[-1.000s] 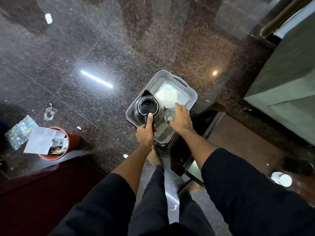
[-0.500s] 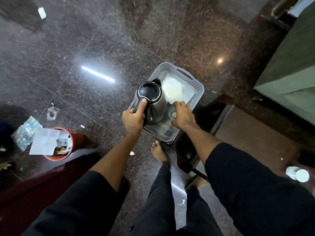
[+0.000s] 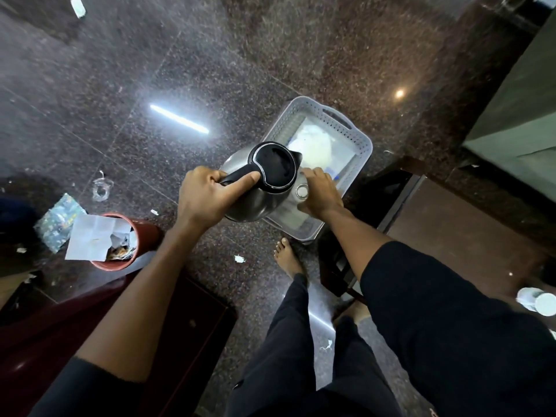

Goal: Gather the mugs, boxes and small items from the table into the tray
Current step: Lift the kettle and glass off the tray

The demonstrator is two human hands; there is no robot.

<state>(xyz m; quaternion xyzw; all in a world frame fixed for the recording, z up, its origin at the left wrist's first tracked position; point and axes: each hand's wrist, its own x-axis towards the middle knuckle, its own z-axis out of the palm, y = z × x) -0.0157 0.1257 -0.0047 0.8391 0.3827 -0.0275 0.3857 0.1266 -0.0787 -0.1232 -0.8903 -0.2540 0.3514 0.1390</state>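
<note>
Now left hand [image 3: 204, 200] has lifted kettle [image 3: 258, 188] higher.

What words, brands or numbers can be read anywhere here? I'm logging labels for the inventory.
None can be read.
Kettle: no visible brand.
Patterned packet on the floor: print too blurred.
Paper on the red bin: no legible writing.
Tray: no label.
</note>
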